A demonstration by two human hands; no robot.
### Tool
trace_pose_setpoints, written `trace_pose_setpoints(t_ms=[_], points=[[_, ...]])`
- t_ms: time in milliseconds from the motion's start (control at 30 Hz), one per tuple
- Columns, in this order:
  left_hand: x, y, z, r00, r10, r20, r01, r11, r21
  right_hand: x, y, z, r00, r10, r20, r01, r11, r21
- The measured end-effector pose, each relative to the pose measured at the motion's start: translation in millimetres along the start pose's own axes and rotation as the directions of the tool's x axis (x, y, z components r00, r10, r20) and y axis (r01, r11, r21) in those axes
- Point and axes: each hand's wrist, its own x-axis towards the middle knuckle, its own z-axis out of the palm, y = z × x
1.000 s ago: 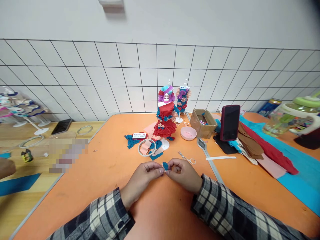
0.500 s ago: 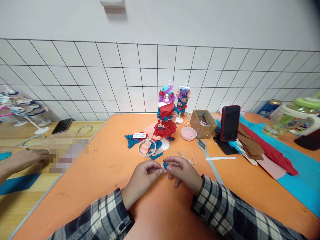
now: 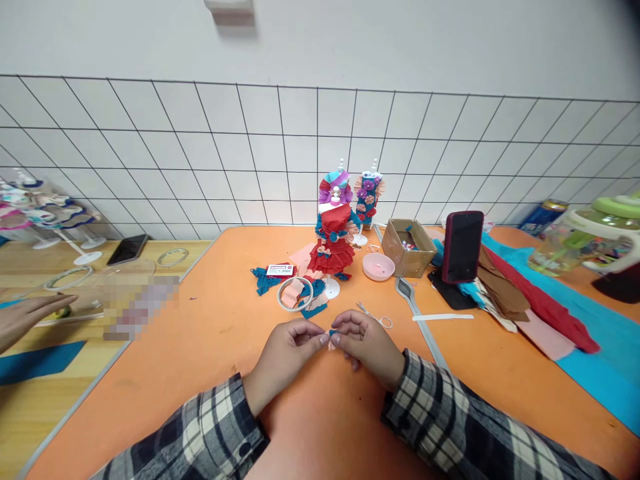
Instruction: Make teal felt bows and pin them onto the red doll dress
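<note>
Between my two hands, just above the orange table [image 3: 200,373], is a small pink and blue paper bow [image 3: 331,338], mostly hidden by the fingers. My left hand [image 3: 293,350] pinches its left side between thumb and forefinger. From the other side, my right hand [image 3: 367,343] grips it the same way, fingertips almost touching the left ones. Right behind my right hand lie small scissors [image 3: 383,321]. A roll of tape [image 3: 281,298] rests on blue and pink paper scraps [image 3: 314,311] beyond my left hand. Farther back stands a small dress form in a red ruffled dress [image 3: 333,257].
A pink dish [image 3: 379,267] and a cardboard box [image 3: 410,250] stand behind on the right. A phone [image 3: 463,247] is propped upright beside coloured crepe paper [image 3: 540,300] and a clear jug [image 3: 565,243]. At far left, another person's hand [image 3: 30,317] is over a wooden table [image 3: 65,413].
My right thumb and fingers have closed in on the bow, so less of its blue part shows. The other person's hand has moved left and lifted.
</note>
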Motion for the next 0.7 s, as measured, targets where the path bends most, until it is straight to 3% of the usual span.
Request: trace_pose_setpoints(t_ms=[233, 433, 567, 700], points=[[0.5, -0.1, 0.6, 0.999, -0.001, -0.036, 0.001, 1.000, -0.015, -0.4, -4.0, 0.3, 0.998, -0.011, -0.056, 0.009, 1.000, -0.027], [3.2, -6.8, -2.1, 0.986, 0.043, -0.163, -0.045, 0.999, -0.009, -1.4, -5.9, 2.1, 0.997, 0.073, -0.039, -0.067, 0.989, 0.132], [3.0, -10.2, -1.2, 0.983, 0.078, -0.166, -0.079, 0.997, -0.001, 1.5, -3.1, 7.1, 0.990, 0.111, -0.086, -0.092, 0.976, 0.197], [1.8, -14.1, -0.7, 0.988, 0.083, -0.130, -0.084, 0.996, -0.001, 3.1, -2.0, 6.1, 0.992, 0.060, -0.108, -0.038, 0.980, 0.198]])
